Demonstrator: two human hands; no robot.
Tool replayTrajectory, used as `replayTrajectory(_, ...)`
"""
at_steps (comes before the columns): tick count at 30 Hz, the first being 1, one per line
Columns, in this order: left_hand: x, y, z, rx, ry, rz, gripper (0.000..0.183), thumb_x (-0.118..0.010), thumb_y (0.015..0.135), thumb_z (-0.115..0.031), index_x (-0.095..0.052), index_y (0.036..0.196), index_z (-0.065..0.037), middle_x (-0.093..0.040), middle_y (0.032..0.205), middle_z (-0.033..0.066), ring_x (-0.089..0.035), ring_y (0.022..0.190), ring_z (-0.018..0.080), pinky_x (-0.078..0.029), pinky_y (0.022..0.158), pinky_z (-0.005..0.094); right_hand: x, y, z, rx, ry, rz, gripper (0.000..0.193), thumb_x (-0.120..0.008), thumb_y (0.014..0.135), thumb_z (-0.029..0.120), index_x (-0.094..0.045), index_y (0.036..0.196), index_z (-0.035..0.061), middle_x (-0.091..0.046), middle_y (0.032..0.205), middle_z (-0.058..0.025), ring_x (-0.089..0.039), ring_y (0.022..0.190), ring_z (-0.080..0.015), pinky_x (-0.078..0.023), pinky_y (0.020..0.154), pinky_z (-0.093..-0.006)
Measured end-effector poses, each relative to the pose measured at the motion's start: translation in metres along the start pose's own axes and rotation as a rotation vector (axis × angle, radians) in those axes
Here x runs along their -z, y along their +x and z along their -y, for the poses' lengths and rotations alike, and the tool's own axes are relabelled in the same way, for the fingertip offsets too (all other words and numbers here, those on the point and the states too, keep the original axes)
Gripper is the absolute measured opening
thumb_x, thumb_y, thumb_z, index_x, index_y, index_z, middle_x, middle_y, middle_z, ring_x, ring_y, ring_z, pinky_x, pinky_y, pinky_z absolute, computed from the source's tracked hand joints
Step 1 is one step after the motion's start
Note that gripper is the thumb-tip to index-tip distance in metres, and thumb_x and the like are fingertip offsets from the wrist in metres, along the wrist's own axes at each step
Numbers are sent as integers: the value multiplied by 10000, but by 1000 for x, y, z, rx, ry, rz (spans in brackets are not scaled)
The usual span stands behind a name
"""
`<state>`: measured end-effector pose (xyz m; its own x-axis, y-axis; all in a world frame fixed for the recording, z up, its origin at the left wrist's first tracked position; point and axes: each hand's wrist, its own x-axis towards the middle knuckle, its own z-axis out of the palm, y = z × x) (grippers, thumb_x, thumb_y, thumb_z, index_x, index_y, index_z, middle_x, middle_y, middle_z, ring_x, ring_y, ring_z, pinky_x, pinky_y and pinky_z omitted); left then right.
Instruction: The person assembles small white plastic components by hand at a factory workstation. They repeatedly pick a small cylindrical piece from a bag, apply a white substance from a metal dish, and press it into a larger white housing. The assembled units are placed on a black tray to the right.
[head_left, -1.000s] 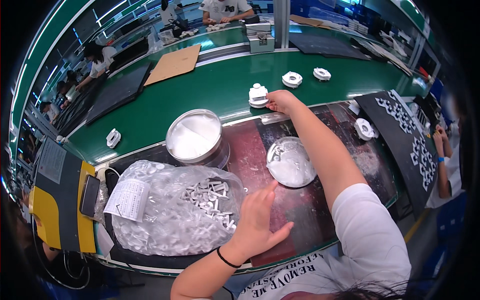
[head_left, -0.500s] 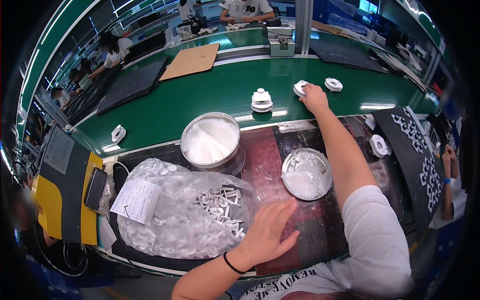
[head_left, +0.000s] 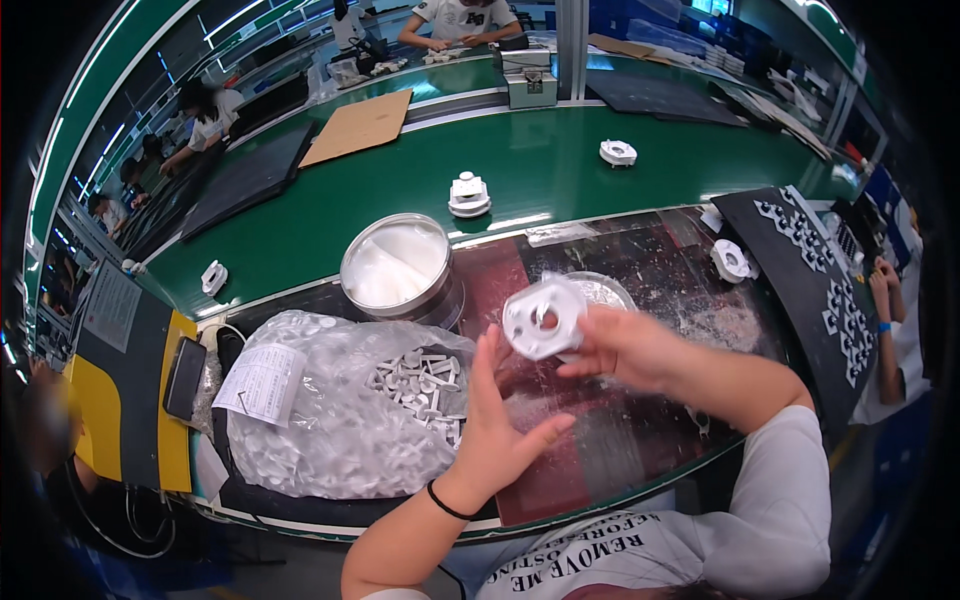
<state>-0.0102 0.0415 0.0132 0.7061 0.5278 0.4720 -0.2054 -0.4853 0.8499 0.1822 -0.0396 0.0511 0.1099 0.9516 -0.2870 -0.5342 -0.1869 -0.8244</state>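
My right hand (head_left: 635, 345) grips a white plastic housing (head_left: 542, 318) with a hole in its middle, held up over the work surface. My left hand (head_left: 497, 435) is open beside it, fingers stretched and thumb apart, not visibly touching the part. Behind the part and my right hand, a shallow round dish (head_left: 607, 290) is mostly hidden. To the left stands a round metal tin (head_left: 398, 268) filled with a white, grease-like mass. In front of the tin lies a clear plastic bag (head_left: 320, 455), its opening showing many small white plastic pins (head_left: 418, 385).
Farther off, a green conveyor belt (head_left: 380, 200) carries a stacked white part (head_left: 468, 195) and single housings (head_left: 618, 152). Another white housing (head_left: 733, 261) lies near a black tray (head_left: 790, 260) of small parts at right. A yellow-and-black box (head_left: 125, 400) stands left. Other people sit nearby.
My right hand has lifted the white housing off the green belt and brought it back toward my left hand. My left hand has turned more upright with its fingers stretched. The view has shifted slightly.
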Motion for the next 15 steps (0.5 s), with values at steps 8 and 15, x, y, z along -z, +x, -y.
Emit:
replayTrajectory(8, -1, -7, 5, 302, -549, 76, 834, -709, 813, -219, -164, 1408, -8, -415, 1298, 139, -455, 1181, 214, -389, 984, 341, -29, -47, -40, -6, -284, 234, 465, -585, 907, 112, -414, 1327, 6, -547, 1232, -78, -513, 1144, -154, -411, 982, -305)
replayTrajectory(15, 17, 2, -3, 79, 1, 284, 708, -764, 622, -285, -498, 1230, -40, -592, 1112, 179, -596, 1011, 316, -466, 873, 373, 29, -25, 14, 41, -596, 120, 279, -558, 886, 74, -599, 1155, 12, -674, 968, -94, -624, 934, -140, -473, 860, -285)
